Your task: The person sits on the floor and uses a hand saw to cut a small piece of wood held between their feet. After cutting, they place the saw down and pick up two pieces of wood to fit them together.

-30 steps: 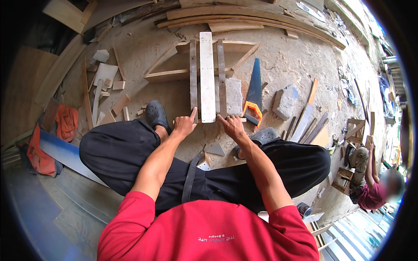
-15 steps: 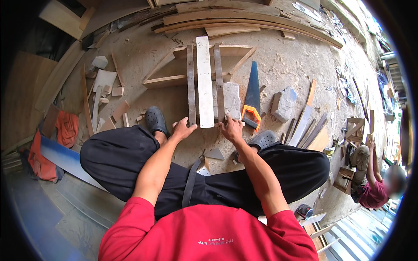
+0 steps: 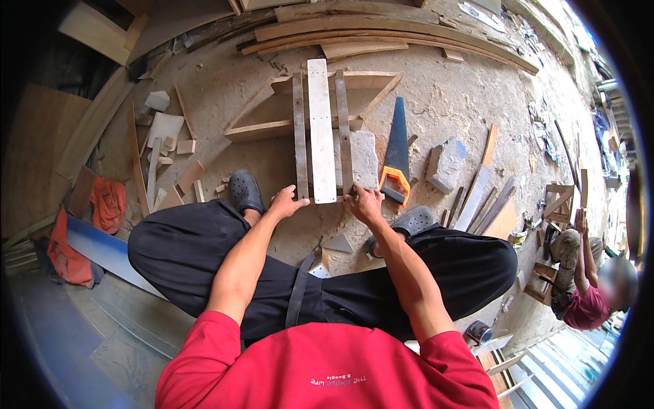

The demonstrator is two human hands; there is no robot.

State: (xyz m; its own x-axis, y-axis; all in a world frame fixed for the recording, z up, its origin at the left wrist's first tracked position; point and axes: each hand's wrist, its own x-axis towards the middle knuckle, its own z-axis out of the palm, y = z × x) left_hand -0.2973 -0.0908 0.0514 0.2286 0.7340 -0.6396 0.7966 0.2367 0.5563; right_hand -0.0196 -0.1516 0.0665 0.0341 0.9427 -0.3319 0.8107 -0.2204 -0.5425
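In front of my knees stands a wooden frame with slanted sides, like a low stool or bench frame. A white board runs lengthwise along its middle, between two darker wooden strips. My left hand grips the near left corner, its thumb along the near crosspiece. At the near right corner my right hand has its fingers wrapped round the end. What lies under the fingers is partly hidden. A pale stone block shows beneath the frame on the right.
A handsaw with an orange and black handle lies right of the frame, beside a grey stone block. Wood strips lie further right, offcuts to the left, long planks behind. Another person sits far right.
Both hands stay on the frame's near corners. The whole view has shifted very slightly; the co-worker's hands at the far right have moved a little.
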